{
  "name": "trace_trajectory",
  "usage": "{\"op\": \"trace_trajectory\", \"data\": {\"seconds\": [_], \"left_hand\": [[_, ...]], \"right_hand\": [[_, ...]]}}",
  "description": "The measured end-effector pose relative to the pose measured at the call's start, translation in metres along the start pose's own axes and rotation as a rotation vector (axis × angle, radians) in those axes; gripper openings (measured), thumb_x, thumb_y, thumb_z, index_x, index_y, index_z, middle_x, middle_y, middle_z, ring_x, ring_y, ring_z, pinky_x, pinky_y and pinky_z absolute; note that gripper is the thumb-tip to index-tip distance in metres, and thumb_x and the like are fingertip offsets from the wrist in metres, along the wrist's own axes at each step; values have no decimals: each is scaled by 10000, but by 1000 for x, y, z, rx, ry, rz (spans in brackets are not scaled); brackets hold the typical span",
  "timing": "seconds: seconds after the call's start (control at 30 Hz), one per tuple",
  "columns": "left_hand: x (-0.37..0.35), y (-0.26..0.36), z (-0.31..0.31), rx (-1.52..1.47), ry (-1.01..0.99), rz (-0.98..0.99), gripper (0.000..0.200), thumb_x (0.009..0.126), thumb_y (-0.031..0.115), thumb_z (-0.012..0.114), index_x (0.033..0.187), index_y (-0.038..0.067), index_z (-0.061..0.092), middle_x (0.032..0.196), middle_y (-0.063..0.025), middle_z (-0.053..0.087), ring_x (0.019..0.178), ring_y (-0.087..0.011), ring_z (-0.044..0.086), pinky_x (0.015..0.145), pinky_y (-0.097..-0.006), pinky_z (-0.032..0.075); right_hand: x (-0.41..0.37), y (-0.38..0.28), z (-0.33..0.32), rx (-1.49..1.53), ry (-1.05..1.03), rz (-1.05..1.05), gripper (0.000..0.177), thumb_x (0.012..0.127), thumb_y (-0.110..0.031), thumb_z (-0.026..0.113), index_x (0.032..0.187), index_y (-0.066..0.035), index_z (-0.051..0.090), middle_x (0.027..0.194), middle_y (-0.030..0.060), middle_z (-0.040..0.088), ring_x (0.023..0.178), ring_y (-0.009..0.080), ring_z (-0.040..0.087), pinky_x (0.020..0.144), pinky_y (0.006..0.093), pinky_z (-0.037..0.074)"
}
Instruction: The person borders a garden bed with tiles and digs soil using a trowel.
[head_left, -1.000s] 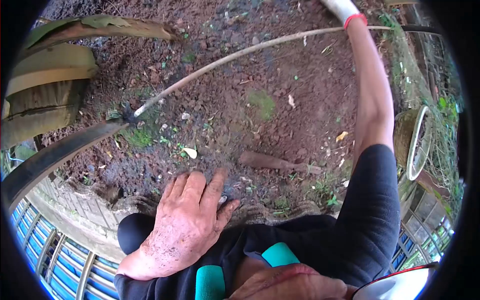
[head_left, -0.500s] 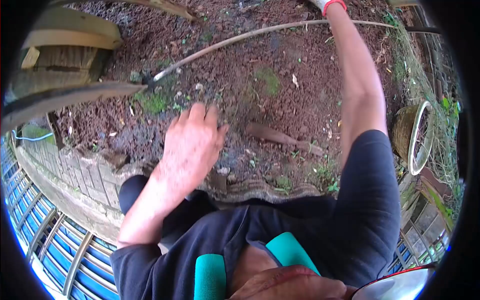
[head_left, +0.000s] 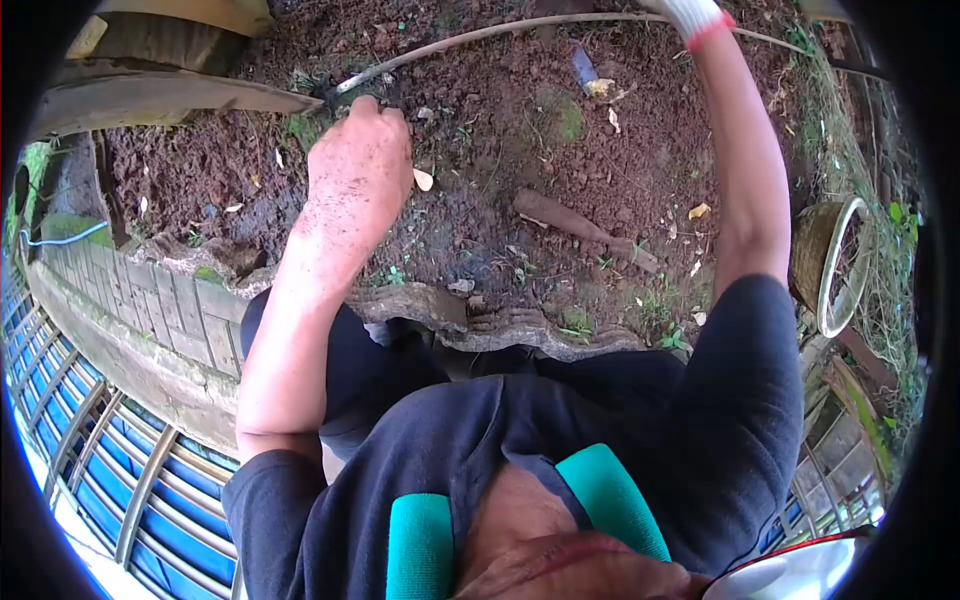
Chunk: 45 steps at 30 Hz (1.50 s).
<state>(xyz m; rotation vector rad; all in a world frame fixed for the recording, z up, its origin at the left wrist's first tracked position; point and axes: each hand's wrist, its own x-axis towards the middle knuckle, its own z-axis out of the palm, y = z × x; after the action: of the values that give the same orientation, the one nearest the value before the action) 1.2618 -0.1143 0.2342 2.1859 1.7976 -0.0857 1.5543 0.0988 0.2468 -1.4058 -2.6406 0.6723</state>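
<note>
My bare left hand [head_left: 362, 165] is over the soil [head_left: 470, 215] at left of centre, its fingers curled closed; what they hold, if anything, is hidden. A small pale piece [head_left: 423, 180] shows beside its thumb side. The near end of a long thin curved stick [head_left: 480, 35] lies just above this hand. My right hand [head_left: 690, 15] wears a white glove with a red cuff and reaches the top edge near the stick; its fingers are out of frame. A brown, club-shaped piece [head_left: 575, 225] lies on the soil between my arms.
A wooden plank [head_left: 170, 100] juts in at upper left. A round pot with a pale rim [head_left: 850, 265] stands at right among dry vines. A wavy-edged border [head_left: 540, 335] runs before my body. Blue slatted panels [head_left: 110, 480] are at lower left. A bluish scrap [head_left: 584, 66] lies near the top.
My left hand has moved up towards the stick's near end, and its fingers have curled in. More of the right glove's cuff shows. The view has shifted, and the bluish scrap now shows.
</note>
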Motion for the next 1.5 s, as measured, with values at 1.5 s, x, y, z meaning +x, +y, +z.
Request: {"op": "trace_trajectory", "data": {"seconds": [1.5], "left_hand": [[-35, 93, 62, -531, -403, 512, 483, 748, 213, 735, 1182, 18, 654, 1026, -236, 617, 1017, -419, 600, 898, -480, 499]], "right_hand": [[-143, -60, 103, -377, 357, 217, 471, 793, -460, 685, 992, -33, 702, 1158, 290, 541, 1058, 440, 573, 930, 494, 465]]}}
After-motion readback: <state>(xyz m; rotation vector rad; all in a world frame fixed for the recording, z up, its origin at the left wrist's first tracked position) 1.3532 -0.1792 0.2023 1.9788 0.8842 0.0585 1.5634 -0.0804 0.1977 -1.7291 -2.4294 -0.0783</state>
